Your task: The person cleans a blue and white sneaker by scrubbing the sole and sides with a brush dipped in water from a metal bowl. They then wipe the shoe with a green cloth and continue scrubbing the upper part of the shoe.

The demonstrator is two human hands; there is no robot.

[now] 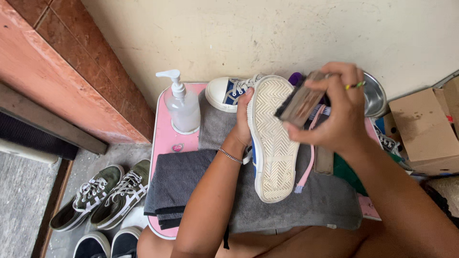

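My left hand grips a blue sneaker by its side, turned so its white patterned sole faces up. My right hand holds a wooden brush with dark bristles against the upper right edge of that sole. A second blue and white sneaker lies behind it on the pink table. Grey towels cover the table under the shoe.
A clear pump bottle stands at the table's back left. A metal bowl and a cardboard box sit at the right. Two green sneakers and dark shoes lie on the floor at left. A pink toothbrush rests beside the sole.
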